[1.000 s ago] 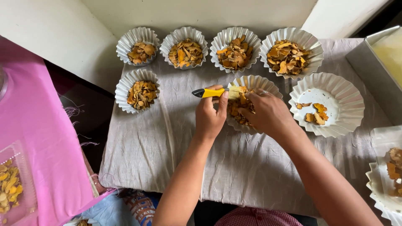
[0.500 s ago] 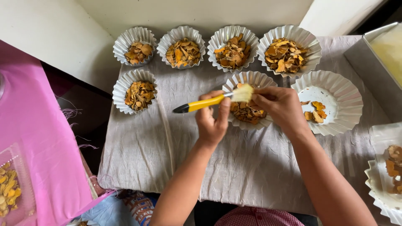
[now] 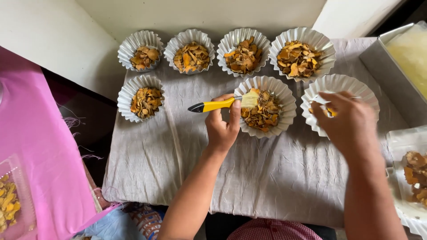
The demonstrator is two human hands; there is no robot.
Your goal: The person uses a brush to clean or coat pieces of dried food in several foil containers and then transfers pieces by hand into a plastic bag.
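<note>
**Brush over the middle cup**

Left hand point(image 3: 223, 129) pinches a yellow-handled brush point(image 3: 222, 104), with its bristles over the full paper cup point(image 3: 266, 106) of orange-brown chips. Right hand point(image 3: 349, 122) is curled over the next paper cup point(image 3: 340, 84); it is blurry, so I cannot tell if it holds a chip. That cup looks nearly empty. Six cups on the grey cloth point(image 3: 267, 178) are already full, so little seems left.

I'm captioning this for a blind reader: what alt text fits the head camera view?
A left hand holds a yellow-handled brush over a fluted paper cup of dried orange-brown chips, while the right hand reaches into a nearly empty cup beside it. Five more filled cups sit on a wrinkled grey cloth, with a pink cloth at left.
</note>
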